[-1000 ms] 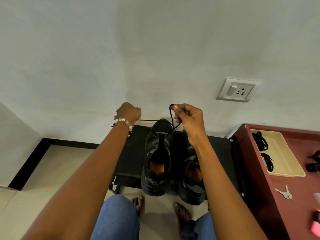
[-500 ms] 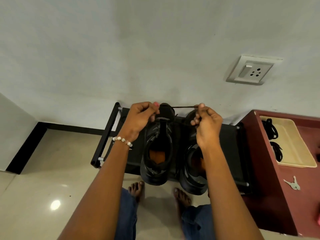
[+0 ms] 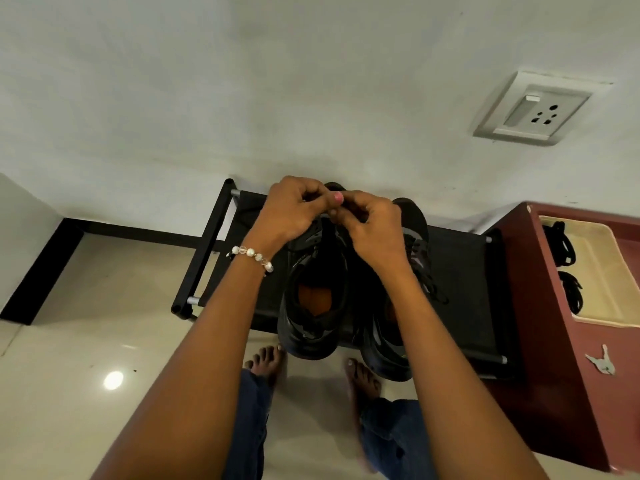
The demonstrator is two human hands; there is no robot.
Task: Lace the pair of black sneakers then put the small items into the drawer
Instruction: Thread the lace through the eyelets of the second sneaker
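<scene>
Lace itself was almost fully hidden behind the fingers; only a short dark strand seemed to show between the two hands, hard to confirm. Toe of the left sneaker (image 3: 313, 299) was covered by both hands. Right sneaker (image 3: 414, 258) was largely blocked by the right forearm. The cabinet (image 3: 540, 306) was cut off at the frame's right edge, and no drawer front could be made out.

Both sneakers were black, glossy at the heel, with orange insoles showing through the openings. They sat side by side on the shoe rack (image 3: 460, 271), heels overhanging its near edge, the left sneaker at the rack's middle, the right sneaker just beside it toward the cabinet. The right sneaker showed laces down its side.

Left hand (image 3: 294, 213) and right hand (image 3: 374, 223) met over the far end of the left sneaker, fingers curled and fingertips touching, apparently pinching the lace; grip not clearly visible. A beaded bracelet (image 3: 251, 256) of white and clear round beads circled the left wrist.

Rack: black fabric shelf, black tube frame, silver joints. Right of the rack, the maroon cabinet top held a beige rectangular tray (image 3: 609, 271) with black coiled loops inside, and small pale keys (image 3: 602, 363) nearer than the tray.
</scene>
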